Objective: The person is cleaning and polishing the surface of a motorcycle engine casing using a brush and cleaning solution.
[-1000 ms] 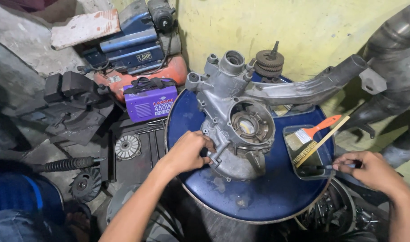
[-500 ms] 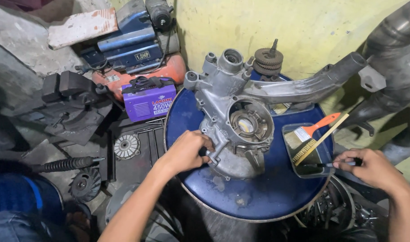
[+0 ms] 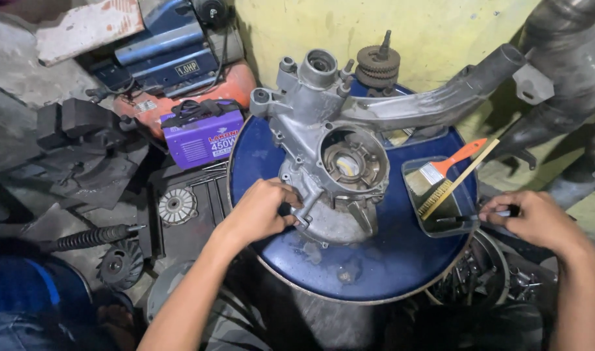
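— While both forearms come in from the bottom edge, what does each grip hold?

— Left hand (image 3: 262, 211): grip closed narrow on a small metal tool (image 3: 302, 214) set against the lower left of the grey engine casing (image 3: 336, 162). Right hand (image 3: 538, 220): grip pinched on a thin dark tool (image 3: 470, 219) whose tip reaches into the shallow tray (image 3: 440, 227).

— Where does the casing lie?

— Flat on the round blue drum top (image 3: 375, 273) that serves as table, its long arm running toward the upper right, past the rim.

— Obstructions?

— Tray just right of the casing, an orange-handled brush (image 3: 448, 166) and a wooden stick (image 3: 463, 175) slanting across it. A gear stack (image 3: 379, 62) stands at the far rim.

— Open room?

— Bare blue surface only along the near edge, stained. Left of the drum, the floor is crowded: a coil spring (image 3: 89, 237), a purple welder box (image 3: 203, 140), a blue and orange compressor (image 3: 174, 62) beyond. A yellow wall (image 3: 427, 32) closes the far side.
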